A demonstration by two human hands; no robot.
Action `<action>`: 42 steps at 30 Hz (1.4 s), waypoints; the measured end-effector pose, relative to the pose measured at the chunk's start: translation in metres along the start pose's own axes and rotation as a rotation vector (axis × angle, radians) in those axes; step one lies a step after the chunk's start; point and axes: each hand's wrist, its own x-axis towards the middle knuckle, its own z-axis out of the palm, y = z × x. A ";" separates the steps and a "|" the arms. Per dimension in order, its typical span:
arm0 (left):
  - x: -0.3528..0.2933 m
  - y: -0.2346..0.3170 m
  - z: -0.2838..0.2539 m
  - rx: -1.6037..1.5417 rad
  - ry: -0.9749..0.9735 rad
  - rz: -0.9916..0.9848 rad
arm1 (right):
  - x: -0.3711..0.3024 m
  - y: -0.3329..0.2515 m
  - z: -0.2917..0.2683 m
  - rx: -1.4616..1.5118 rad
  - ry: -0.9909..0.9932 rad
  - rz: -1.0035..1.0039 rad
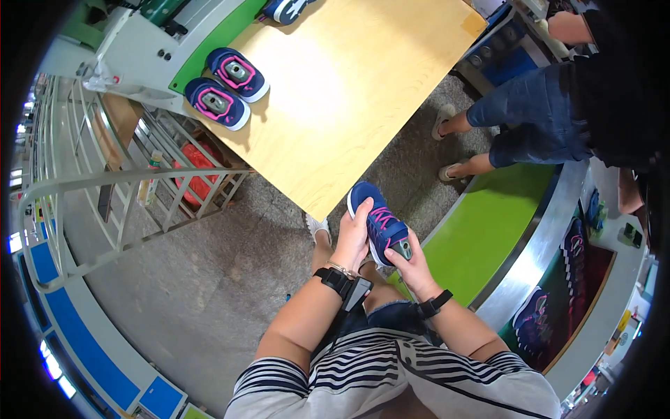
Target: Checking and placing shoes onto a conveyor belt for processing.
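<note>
Holding one navy shoe (377, 222) in both hands, up in the air just beside the near corner of the wooden table (314, 133), toe pointing away, pink laces (383, 218) up. Left hand (354, 234) part-curled along the left side, thumb over the front. Right hand (413, 264) cupped round the heel end, thumb one side, fingers the other. Both grips snug, no wider open than the shoe itself; can't tell about the fingertips underneath.

Probably gripped at both ends to stop any twisting, and turned laces-up for a good look at the top. Also a grey-green block (403, 248) in the ankle opening, likely for keeping the shape. Over at the table's left side, a similar pair (246, 82) sitting side by side, maybe parked there to stay together and out of the way. Blocks in those too.

Materials-wise: soft-looking fabric upper, pale rounded sole, cord-like laces, hard smooth-looking block. Smooth light wood grain on the table, with plenty of glare. To the right, a flat, slick-looking green belt (481, 223) with a shiny metal edge. To the left, a rack (129, 178) of bent metal tubing. Speckled grey floor (202, 279) below.
</note>
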 end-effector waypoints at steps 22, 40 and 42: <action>0.060 -0.002 0.006 -0.379 -0.596 -0.269 | 0.050 -0.145 -0.027 -1.324 -0.250 -0.452; -0.060 0.071 0.005 0.208 -0.589 0.132 | 0.018 -0.052 -0.041 -0.823 -0.304 -0.886; -0.071 0.074 -0.001 0.200 -0.576 0.168 | 0.014 -0.061 -0.033 -0.845 -0.330 -0.973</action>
